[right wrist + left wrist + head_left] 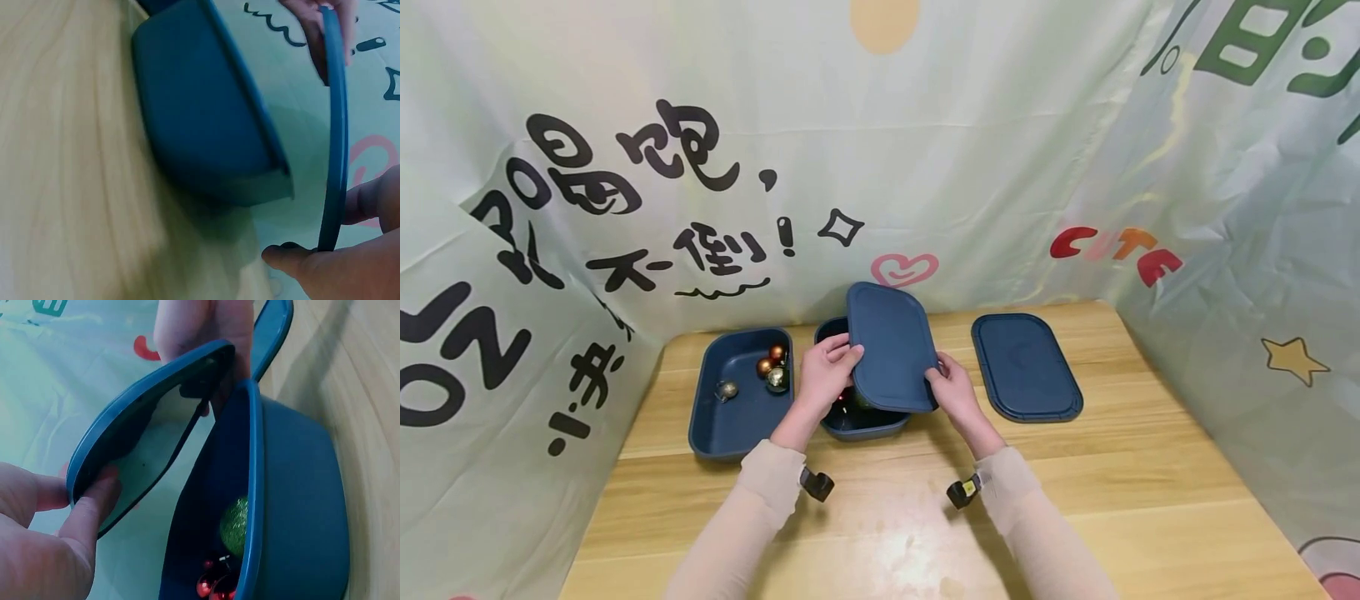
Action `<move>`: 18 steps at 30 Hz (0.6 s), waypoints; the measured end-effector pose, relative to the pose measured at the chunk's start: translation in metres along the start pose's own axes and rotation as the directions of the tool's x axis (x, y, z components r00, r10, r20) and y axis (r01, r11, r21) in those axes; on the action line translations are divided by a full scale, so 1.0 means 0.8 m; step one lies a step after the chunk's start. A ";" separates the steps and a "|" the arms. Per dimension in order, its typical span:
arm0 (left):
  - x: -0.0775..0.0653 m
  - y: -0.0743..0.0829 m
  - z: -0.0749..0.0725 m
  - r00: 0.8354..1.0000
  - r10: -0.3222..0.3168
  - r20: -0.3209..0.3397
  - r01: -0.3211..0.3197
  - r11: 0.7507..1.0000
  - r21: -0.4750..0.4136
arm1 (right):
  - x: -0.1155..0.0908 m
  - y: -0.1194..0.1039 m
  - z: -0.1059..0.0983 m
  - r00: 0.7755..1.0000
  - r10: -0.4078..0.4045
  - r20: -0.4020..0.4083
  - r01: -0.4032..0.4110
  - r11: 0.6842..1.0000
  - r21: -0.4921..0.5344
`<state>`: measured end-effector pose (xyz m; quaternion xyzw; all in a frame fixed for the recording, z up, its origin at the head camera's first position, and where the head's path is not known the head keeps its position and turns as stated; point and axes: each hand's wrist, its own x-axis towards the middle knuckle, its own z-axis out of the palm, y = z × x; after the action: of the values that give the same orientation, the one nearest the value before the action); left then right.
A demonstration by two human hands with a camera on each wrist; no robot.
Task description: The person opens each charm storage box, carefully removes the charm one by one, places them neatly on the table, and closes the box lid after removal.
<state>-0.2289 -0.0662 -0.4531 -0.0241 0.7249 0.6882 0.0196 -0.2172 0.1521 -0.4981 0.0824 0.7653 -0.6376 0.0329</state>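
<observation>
Both hands hold a dark blue lid (891,346) tilted above a blue container (865,432) in the middle of the table. In the head view the left hand (825,377) pinches the lid's left edge, and the right hand (955,387) grips its lower right edge. The left wrist view shows a gap between the lid and the container's rim (253,487). Inside the container lie a green glittery ball (235,526) and shiny red balls (209,584). Much of its inside is hidden by the lid in the head view.
On the left stands a second blue container (715,421) holding several gold, copper and silver balls (777,380). Another blue lid (1027,367) lies flat on the wooden table (1112,467) to the right. A printed cloth (970,167) hangs behind and at both sides.
</observation>
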 end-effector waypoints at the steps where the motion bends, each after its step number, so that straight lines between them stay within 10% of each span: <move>1: 0.000 0.000 0.002 1.000 0.004 0.001 -0.004 1.000 0.002 | 0.001 0.002 0.000 1.000 0.002 -0.001 -0.002 1.000 0.002; 10: -0.002 0.002 0.021 0.999 0.042 -0.005 -0.042 0.998 0.038 | 0.004 0.020 -0.003 0.999 0.011 -0.041 -0.015 0.994 -0.106; 18: -0.003 0.003 0.027 0.995 0.093 -0.026 -0.089 0.987 0.137 | 0.011 0.006 -0.008 0.986 -0.162 -0.037 0.144 0.944 -0.297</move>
<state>-0.2266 -0.0444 -0.4517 -0.0008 0.7705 0.6371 -0.0219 -0.2248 0.1595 -0.5031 0.0364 0.8560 -0.5149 -0.0283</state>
